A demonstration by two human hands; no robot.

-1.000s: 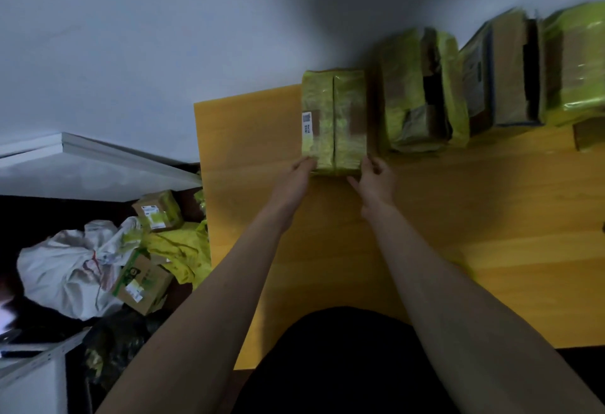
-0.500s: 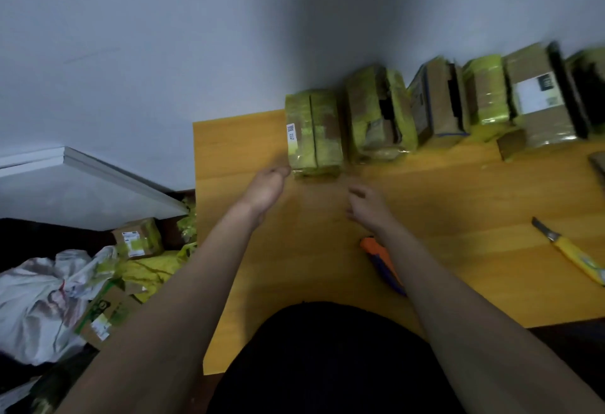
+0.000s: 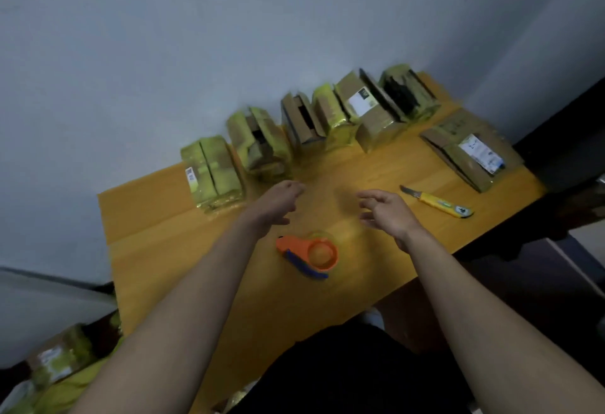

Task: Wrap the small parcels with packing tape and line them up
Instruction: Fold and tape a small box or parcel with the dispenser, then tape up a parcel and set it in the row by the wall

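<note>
Grey wall (image 3: 229,37) behind a yellow table (image 3: 157,237) carrying taped parcels (image 3: 212,174) in a row along its far edge.
Both hands hover empty with loosely curled fingers, left hand (image 3: 278,201) and right hand (image 3: 388,212); an orange tape dispenser (image 3: 309,255) lies between the forearms, a yellow knife (image 3: 438,205) toward the right edge.

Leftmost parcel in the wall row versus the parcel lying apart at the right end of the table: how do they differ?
The leftmost parcel stands in the row against the wall; the right-end parcel lies apart, nearer the yellow knife. The leftmost parcel looks wholly yellow-green with a small label low on its left face; the right-end parcel shows brown cardboard and a bigger white label on top. Both look glossy and rest on the wooden table.
</note>
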